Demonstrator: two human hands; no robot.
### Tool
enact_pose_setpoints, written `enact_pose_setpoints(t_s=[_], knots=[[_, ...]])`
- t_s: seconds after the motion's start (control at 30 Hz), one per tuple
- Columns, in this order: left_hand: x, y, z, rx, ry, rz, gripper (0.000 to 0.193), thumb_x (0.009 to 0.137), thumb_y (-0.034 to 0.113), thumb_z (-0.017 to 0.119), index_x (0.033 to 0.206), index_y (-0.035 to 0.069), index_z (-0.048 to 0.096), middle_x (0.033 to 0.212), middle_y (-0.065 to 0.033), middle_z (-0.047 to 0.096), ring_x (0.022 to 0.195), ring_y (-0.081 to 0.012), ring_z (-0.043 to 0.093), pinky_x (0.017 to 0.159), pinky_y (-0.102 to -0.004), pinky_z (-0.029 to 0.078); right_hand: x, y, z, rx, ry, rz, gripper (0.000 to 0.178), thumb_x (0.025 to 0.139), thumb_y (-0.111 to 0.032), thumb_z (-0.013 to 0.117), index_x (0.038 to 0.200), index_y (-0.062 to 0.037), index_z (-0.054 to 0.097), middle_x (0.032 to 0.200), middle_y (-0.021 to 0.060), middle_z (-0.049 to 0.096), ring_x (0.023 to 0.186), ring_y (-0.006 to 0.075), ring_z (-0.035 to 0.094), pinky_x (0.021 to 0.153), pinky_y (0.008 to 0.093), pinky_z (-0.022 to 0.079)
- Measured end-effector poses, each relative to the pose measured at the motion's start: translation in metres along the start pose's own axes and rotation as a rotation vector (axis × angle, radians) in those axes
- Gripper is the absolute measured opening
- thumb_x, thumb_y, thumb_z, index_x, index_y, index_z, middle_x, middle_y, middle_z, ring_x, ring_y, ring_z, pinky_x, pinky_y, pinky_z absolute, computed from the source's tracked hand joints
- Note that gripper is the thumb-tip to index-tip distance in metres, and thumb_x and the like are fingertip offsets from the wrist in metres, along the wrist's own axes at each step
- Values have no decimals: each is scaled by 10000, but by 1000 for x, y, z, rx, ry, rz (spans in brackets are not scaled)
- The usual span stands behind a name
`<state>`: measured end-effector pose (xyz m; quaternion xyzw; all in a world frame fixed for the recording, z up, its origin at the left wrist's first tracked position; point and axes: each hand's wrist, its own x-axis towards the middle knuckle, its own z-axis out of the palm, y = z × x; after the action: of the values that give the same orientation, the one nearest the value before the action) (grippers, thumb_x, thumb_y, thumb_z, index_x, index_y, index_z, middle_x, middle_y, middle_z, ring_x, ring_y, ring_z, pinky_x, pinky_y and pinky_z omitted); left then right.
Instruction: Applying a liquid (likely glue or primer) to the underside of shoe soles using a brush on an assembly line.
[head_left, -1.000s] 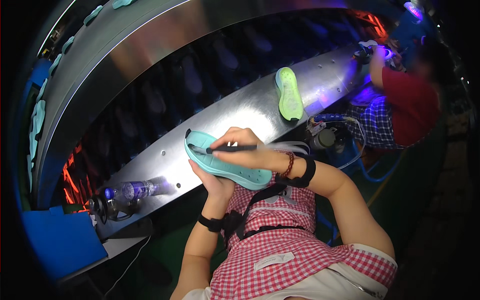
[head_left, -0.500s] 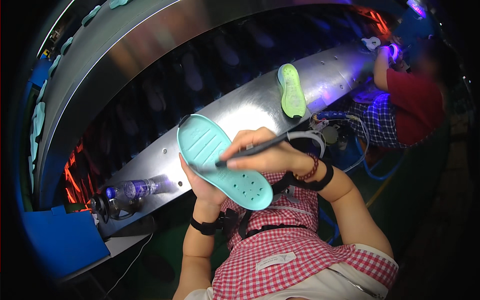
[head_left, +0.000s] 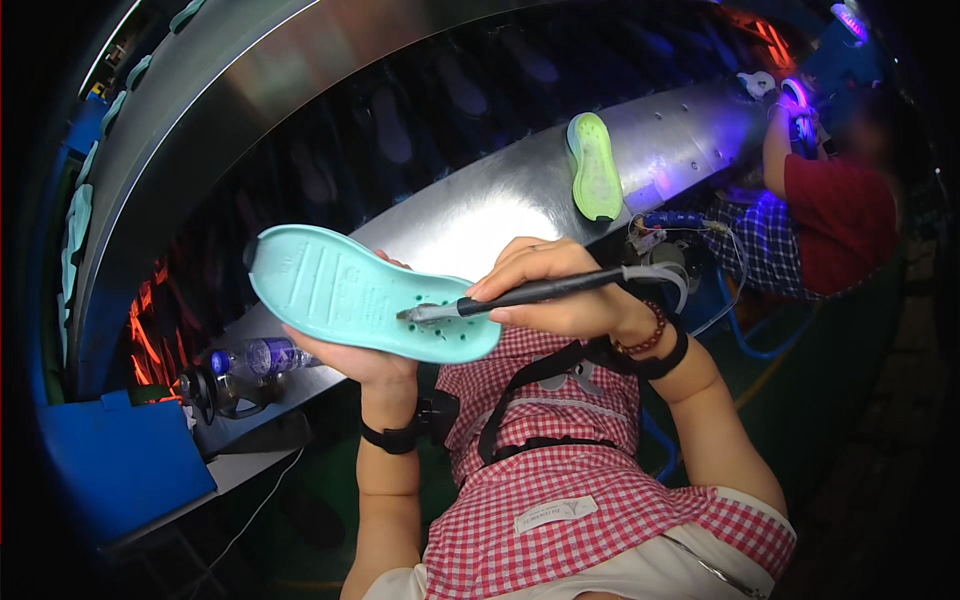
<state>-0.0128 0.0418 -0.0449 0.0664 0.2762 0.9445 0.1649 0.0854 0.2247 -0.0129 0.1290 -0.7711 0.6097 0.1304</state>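
Note:
A turquoise shoe sole (head_left: 330,285), with ridges at one end and small holes at the other, lies tilted across my left hand (head_left: 365,360). That hand grips it from below, most of the fingers hidden behind it. My right hand (head_left: 560,290) is closed round a black-handled brush (head_left: 540,291) with a tube running from its back end. The bristles touch the sole's surface near the holes. Beyond my right hand, a yellow-green shoe sole (head_left: 595,165) with a black tip lies on the metal ledge (head_left: 480,225).
Behind the ledge a dark conveyor carries several dim soles (head_left: 390,125). Clear bottles (head_left: 262,358) stand at the left, beside a blue box (head_left: 130,465) and glowing red heaters (head_left: 145,340). A co-worker in a red shirt (head_left: 850,210) sits at the right near a purple-lit lamp (head_left: 795,95).
The turquoise sole has swung leftward and turned more level in my left hand. The brush has moved from the sole's middle toward its holed end.

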Motion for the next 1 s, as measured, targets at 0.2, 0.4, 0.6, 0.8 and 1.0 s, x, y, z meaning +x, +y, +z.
enact_pose_setpoints(t_s=[0.2,0.4,0.6,0.8,1.0], knots=[[1,15,1,-81,-83,33,867,756,757,216,1253,79,425,1000,-221,557,825,-346,567,743,-458,471,-19,-3,3,311,-188,-99,208,701,-33,692,909,-44,674,853,106,644,794,175,609,717,263,474],[4,19,5,6,-123,68,877,754,763,201,1261,81,419,1013,-220,545,829,-332,564,742,-447,471,-16,-2,5,268,-180,-5,219,700,-12,689,916,-47,674,882,79,642,863,156,580,777,270,456],[0,24,16,-75,-79,-90,780,813,671,284,1314,79,368,1206,-229,463,1025,-366,500,885,-481,403,-22,15,10,683,7,331,189,749,59,596,938,49,597,994,195,608,953,256,590,873,352,461],[-31,-9,3,-199,-352,-334,620,885,487,321,1331,57,325,1246,-217,440,1106,-383,471,852,-530,444,-23,-2,30,596,57,276,190,772,-44,657,952,11,635,865,82,650,747,77,579,672,190,460],[-22,8,-10,170,-218,-465,544,902,389,321,1281,1,360,1167,-168,524,1008,-277,560,885,-417,449,-13,-29,1,336,-61,355,200,728,-15,667,928,-8,654,840,77,661,692,83,595,611,196,469]])
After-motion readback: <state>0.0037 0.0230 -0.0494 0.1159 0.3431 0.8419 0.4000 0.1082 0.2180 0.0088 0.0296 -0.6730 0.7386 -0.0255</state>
